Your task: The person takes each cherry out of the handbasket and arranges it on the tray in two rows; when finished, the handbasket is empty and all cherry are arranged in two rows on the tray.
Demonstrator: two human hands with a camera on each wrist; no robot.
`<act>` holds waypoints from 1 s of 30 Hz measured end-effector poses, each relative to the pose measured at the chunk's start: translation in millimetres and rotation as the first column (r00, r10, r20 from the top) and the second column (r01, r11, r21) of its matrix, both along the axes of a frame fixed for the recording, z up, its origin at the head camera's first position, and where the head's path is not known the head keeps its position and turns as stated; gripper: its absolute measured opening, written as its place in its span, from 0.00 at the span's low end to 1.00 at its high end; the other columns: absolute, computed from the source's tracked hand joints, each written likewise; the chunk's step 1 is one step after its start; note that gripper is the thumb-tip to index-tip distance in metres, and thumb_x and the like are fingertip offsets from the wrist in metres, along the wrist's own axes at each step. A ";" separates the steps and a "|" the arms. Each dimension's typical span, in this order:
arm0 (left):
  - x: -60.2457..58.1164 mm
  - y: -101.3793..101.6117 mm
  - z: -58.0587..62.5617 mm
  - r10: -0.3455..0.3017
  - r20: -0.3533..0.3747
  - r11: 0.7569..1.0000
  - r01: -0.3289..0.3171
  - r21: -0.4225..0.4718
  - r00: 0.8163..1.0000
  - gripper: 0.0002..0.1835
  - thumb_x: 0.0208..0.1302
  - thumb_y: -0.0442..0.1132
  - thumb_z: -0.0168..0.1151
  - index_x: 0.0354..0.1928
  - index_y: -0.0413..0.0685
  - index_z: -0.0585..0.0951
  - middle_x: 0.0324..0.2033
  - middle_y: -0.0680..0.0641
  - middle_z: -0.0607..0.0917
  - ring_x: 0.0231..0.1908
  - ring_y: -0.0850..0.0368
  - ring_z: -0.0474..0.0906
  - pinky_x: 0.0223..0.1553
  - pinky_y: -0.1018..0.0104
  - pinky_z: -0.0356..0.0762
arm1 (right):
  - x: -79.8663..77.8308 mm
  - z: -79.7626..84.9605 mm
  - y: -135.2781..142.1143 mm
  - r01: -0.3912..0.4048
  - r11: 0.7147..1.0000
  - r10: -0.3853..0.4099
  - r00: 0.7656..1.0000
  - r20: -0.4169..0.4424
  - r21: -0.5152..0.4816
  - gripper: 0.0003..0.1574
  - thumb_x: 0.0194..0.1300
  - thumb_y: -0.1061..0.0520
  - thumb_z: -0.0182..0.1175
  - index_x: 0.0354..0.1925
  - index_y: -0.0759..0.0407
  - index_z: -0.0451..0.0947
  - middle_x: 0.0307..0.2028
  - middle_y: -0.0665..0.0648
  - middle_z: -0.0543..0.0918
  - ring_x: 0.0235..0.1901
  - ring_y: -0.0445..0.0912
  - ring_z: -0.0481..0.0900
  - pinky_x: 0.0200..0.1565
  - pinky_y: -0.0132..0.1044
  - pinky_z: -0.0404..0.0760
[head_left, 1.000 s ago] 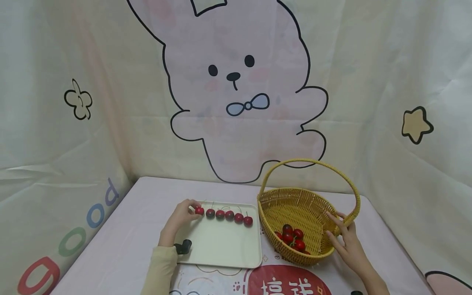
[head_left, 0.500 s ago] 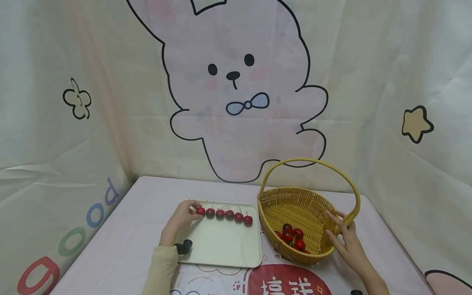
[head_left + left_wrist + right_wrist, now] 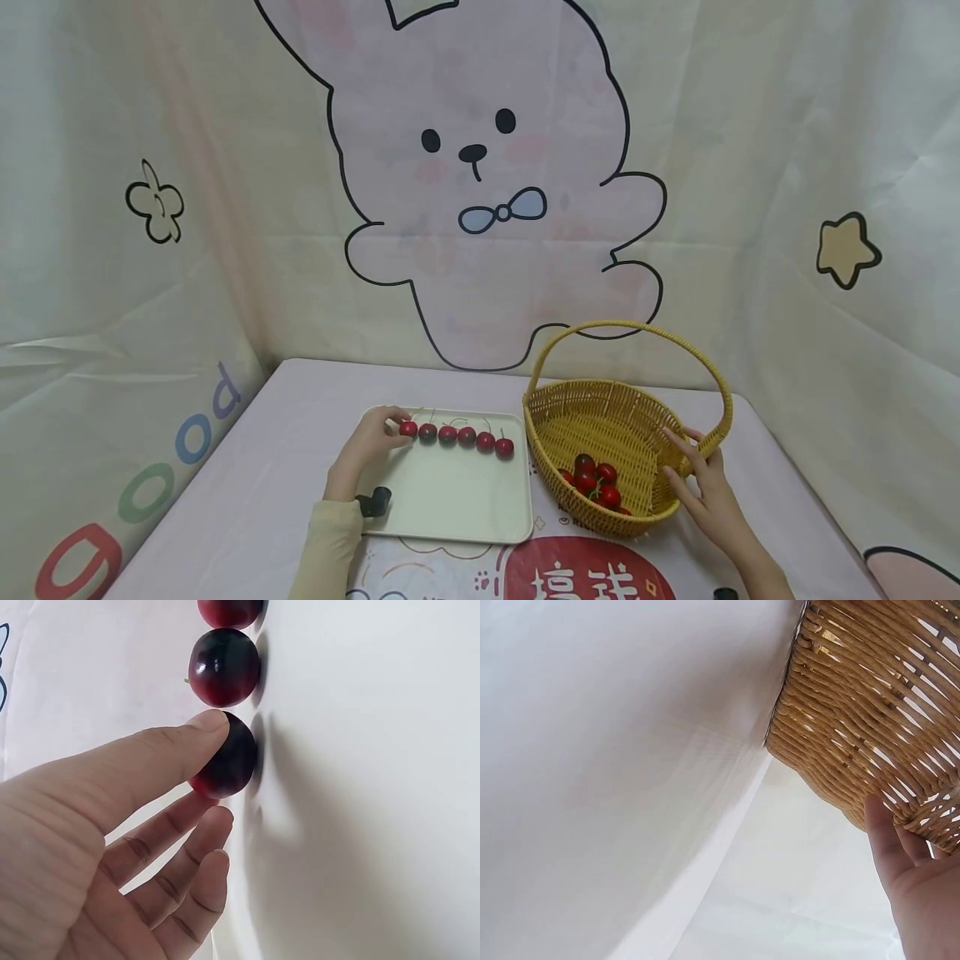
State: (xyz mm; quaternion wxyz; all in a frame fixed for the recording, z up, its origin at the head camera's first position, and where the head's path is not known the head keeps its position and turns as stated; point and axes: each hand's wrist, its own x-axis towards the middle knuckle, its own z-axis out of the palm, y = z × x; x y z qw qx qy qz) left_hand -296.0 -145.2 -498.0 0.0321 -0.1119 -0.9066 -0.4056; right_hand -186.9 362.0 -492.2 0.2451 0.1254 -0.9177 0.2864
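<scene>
My left hand [image 3: 369,437] is over the back left corner of a cream rectangular tray [image 3: 450,500]. Thumb and fingers pinch a dark red cherry [image 3: 234,759], which touches or nearly touches the tray. To its right, several more cherries [image 3: 467,437] with stems stand in a row along the tray's back edge. A yellow woven basket [image 3: 592,397] with a tall hoop handle is right of the tray. My right hand [image 3: 705,487] grips its right rim near the handle's foot, thumb on the outer weave in the right wrist view. Several cherries [image 3: 586,483] lie in the basket's front left part.
A pale cloth-covered table [image 3: 247,475] carries everything. A printed red patch [image 3: 585,575] lies at its front. Behind stands a curtain [image 3: 487,283] with a cartoon animal, and curtains hang at both sides. A black wrist device [image 3: 375,502] sits over the tray's left edge.
My left hand and the pinched cherry have shifted very slightly right, towards the row. The right hand and basket look the same.
</scene>
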 end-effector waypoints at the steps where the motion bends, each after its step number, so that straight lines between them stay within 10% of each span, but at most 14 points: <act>1: 0.2 -0.1 0.6 -0.001 -0.005 1.000 0.001 -0.004 1.000 0.17 0.45 0.30 0.72 0.40 0.41 0.81 0.35 0.43 0.81 0.29 0.57 0.75 0.33 0.65 0.74 | -0.1 0.2 -0.1 0.004 1.000 -0.004 1.000 -0.003 0.006 0.38 0.60 0.65 0.60 0.66 0.54 0.61 0.61 0.68 0.55 0.46 0.48 0.66 0.35 0.49 0.74; 30: 3.5 27.8 10.9 -0.061 -0.091 0.997 0.058 -0.041 0.994 0.15 0.49 0.35 0.71 0.41 0.44 0.82 0.36 0.43 0.80 0.31 0.53 0.75 0.34 0.64 0.72 | -0.1 -1.0 0.3 -0.007 1.000 0.007 1.000 -0.023 0.008 0.38 0.59 0.66 0.60 0.66 0.54 0.61 0.61 0.69 0.56 0.46 0.49 0.63 0.36 0.32 0.72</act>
